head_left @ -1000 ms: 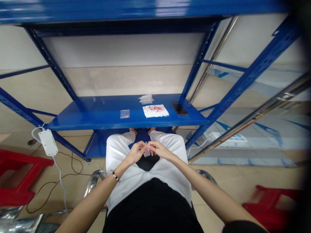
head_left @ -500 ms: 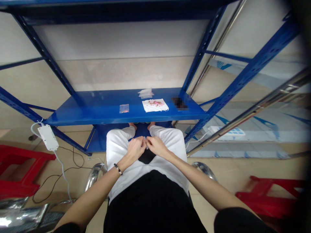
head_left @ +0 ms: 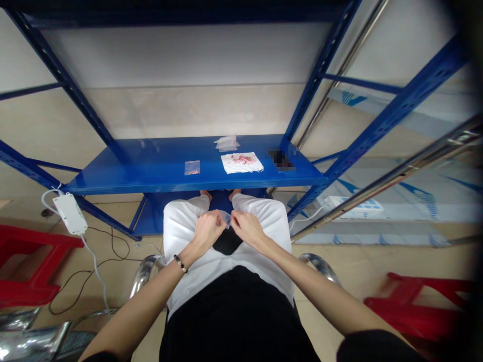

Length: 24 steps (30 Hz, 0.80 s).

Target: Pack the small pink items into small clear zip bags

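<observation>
Above my lap, my left hand (head_left: 209, 229) and my right hand (head_left: 248, 227) pinch a small clear plastic bag (head_left: 226, 217) between them. The fingers of both hands are closed on its edges, and much of the bag is hidden behind them. On the blue shelf (head_left: 151, 171) ahead lies a zip bag (head_left: 192, 167) with small pink and orange pieces at its bottom. To its right, a white cloth or paper (head_left: 231, 164) carries a scatter of small pink and brownish pieces (head_left: 243, 159). Behind that sits a stack of clear bags (head_left: 227, 143).
A dark, pixelated item (head_left: 281, 159) lies at the shelf's right end. Blue uprights frame both sides. A white power strip (head_left: 70, 213) hangs at the left with its cable. Red stools (head_left: 26, 266) stand on the floor at either side.
My hands have moved slightly apart, and more of the clear bag shows between them. The view has shifted a little; the things on the shelf stay in place.
</observation>
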Each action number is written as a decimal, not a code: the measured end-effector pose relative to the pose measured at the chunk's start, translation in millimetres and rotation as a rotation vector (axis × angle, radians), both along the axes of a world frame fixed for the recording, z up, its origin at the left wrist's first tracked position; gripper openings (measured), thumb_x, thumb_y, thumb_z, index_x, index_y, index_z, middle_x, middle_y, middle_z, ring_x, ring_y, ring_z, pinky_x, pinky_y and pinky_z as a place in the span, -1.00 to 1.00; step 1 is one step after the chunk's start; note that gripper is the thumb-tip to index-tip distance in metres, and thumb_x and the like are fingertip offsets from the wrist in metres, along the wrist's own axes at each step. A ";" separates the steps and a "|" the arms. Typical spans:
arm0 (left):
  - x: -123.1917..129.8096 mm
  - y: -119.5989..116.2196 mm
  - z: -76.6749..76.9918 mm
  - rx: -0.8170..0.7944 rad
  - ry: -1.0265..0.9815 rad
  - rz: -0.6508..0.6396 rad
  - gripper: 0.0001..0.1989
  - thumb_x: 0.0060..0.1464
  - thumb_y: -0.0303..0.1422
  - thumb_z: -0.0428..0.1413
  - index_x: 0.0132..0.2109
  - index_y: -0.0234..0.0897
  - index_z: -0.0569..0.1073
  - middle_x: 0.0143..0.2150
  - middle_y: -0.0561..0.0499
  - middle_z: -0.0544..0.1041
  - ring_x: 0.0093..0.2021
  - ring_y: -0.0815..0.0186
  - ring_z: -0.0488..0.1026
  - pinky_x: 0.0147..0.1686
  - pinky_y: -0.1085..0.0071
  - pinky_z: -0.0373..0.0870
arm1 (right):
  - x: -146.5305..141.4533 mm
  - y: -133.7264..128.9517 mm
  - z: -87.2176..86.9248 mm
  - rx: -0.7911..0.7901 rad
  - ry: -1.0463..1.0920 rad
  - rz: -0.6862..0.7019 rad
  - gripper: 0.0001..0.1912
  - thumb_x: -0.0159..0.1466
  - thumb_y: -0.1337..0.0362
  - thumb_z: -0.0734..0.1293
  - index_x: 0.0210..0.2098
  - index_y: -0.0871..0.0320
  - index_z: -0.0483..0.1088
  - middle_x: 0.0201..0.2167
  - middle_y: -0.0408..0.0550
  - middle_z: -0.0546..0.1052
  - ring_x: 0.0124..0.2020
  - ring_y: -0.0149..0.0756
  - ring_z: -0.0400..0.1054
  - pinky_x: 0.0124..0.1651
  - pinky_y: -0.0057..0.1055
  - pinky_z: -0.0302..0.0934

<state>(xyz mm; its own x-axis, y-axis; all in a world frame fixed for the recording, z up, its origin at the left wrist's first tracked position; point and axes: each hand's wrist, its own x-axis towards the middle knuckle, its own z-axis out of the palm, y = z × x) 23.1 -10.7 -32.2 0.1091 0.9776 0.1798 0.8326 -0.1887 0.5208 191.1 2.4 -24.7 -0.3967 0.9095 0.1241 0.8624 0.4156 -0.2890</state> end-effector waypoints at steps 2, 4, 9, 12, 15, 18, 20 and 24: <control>-0.2 -1.0 1.8 0.040 -0.014 0.000 -0.92 0.07 -0.42 0.06 -0.39 -0.22 0.37 -0.43 0.04 0.49 -0.40 0.31 0.40 -0.37 0.42 0.15 | 1.1 0.8 -1.1 0.012 0.043 -0.025 -0.81 0.34 0.30 0.14 -0.30 0.14 0.36 -0.33 -0.04 0.55 -0.34 -0.26 0.42 -0.35 -0.42 -0.02; 1.2 -1.4 2.6 0.084 -0.015 0.010 -0.92 0.05 -0.44 0.06 -0.41 -0.22 0.37 -0.43 0.03 0.49 -0.37 0.29 0.41 -0.33 0.41 0.18 | 1.5 2.8 -1.5 0.020 0.104 -0.069 -0.84 0.32 0.32 0.15 -0.32 0.13 0.34 -0.37 -0.06 0.53 -0.39 -0.28 0.41 -0.36 -0.43 0.00; 2.6 4.5 1.0 0.060 -0.101 0.033 -0.91 0.06 -0.42 0.07 -0.41 -0.22 0.34 -0.45 0.04 0.46 -0.37 0.28 0.42 -0.31 0.39 0.21 | 1.8 9.1 -3.1 0.006 0.348 -0.116 -0.89 0.26 0.33 0.19 -0.41 0.12 0.27 -0.52 -0.14 0.46 -0.48 -0.30 0.41 -0.38 -0.45 0.09; -4.2 12.6 -0.9 0.039 -0.351 0.039 -0.87 0.15 -0.27 0.08 -0.30 -0.20 0.32 -0.38 0.07 0.46 -0.32 0.31 0.44 -0.27 0.41 0.28 | 2.9 12.2 -5.8 -0.164 0.696 -0.089 -0.87 0.26 0.26 0.21 -0.42 0.11 0.22 -0.52 -0.16 0.47 -0.51 -0.32 0.46 -0.44 -0.48 0.20; -12.7 20.1 -1.8 -0.076 -0.690 0.122 -0.74 0.17 -0.13 0.08 -0.21 -0.22 0.28 -0.25 0.00 0.48 -0.22 0.31 0.47 -0.26 0.41 0.34 | 4.2 15.7 -6.1 -0.418 1.098 -0.044 -0.78 0.30 0.11 0.20 -0.37 0.11 0.18 -0.41 -0.12 0.53 -0.55 -0.32 0.50 -0.58 -0.52 0.25; -15.6 22.7 -2.5 -0.404 -1.057 0.149 -0.65 0.16 -0.06 0.08 -0.12 -0.26 0.30 -0.16 -0.10 0.52 -0.21 0.25 0.52 -0.35 0.41 0.39 | 5.5 19.9 -1.8 -0.562 1.311 0.001 -0.72 0.29 0.03 0.22 -0.35 0.10 0.14 -0.36 -0.08 0.56 -0.57 -0.29 0.51 -0.63 -0.52 0.29; -13.9 22.1 -4.3 -0.584 -1.242 0.060 -0.63 0.14 -0.10 0.14 -0.09 -0.31 0.35 -0.17 -0.16 0.55 -0.25 0.24 0.55 -0.35 0.40 0.42 | 7.1 22.4 1.8 -0.621 1.356 0.005 -0.72 0.28 0.04 0.24 -0.33 0.09 0.13 -0.39 -0.11 0.57 -0.59 -0.28 0.51 -0.64 -0.50 0.30; -10.7 21.8 -10.2 -0.615 -1.403 -0.043 -0.72 0.02 -0.32 0.28 -0.17 -0.41 0.45 -0.27 -0.18 0.59 -0.36 0.33 0.54 -0.29 0.43 0.45 | 14.2 26.3 4.6 -0.740 1.358 0.019 -0.72 0.28 0.03 0.25 -0.27 0.08 0.13 -0.46 -0.13 0.57 -0.62 -0.24 0.50 -0.67 -0.49 0.30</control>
